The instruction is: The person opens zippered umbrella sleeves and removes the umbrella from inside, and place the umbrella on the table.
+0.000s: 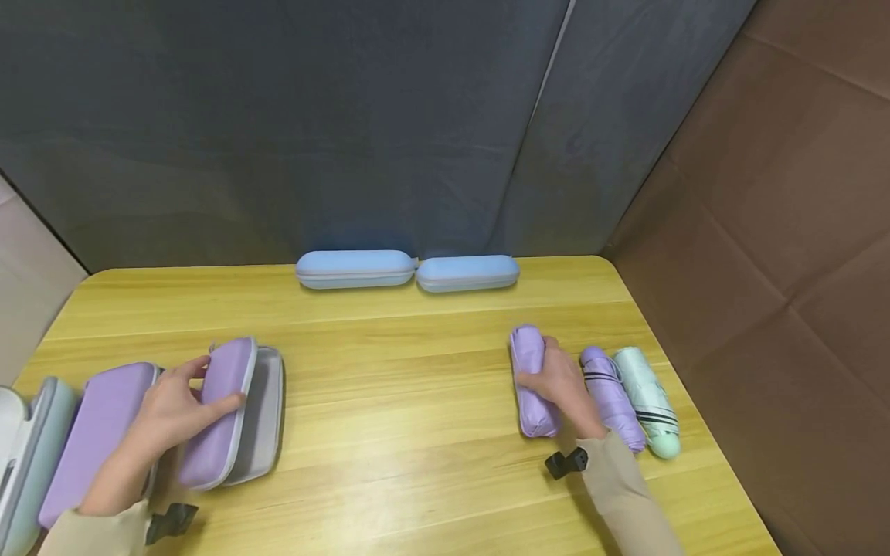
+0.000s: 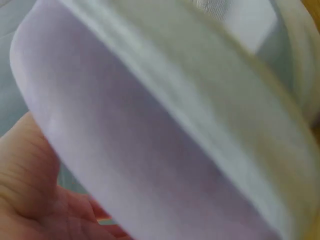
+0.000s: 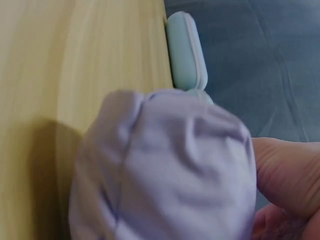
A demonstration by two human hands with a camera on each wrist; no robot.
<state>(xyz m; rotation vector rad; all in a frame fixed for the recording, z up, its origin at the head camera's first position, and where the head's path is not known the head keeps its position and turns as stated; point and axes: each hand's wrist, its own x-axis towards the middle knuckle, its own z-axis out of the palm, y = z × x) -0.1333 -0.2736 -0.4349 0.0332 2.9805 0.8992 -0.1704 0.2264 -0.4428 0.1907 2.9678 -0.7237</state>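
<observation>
On the left of the table, my left hand (image 1: 170,409) holds the raised lid of a purple zip case (image 1: 221,405), thumb on one end and fingers on the other. Its grey inner half (image 1: 260,421) lies spread to the right. In the left wrist view the lid (image 2: 115,130) fills most of the picture and hides some of the fingers. At the right, a folded purple umbrella (image 1: 531,378) is gripped in my right hand (image 1: 562,382). The right wrist view shows the bunched end of this umbrella (image 3: 175,170) close up, above the wood.
Two light blue cases (image 1: 356,270) lie end to end at the back edge. Right of my right hand are another purple umbrella (image 1: 612,398) and a mint umbrella (image 1: 647,394). A second purple case (image 1: 104,432) and a mint-grey case (image 1: 45,463) stand at far left.
</observation>
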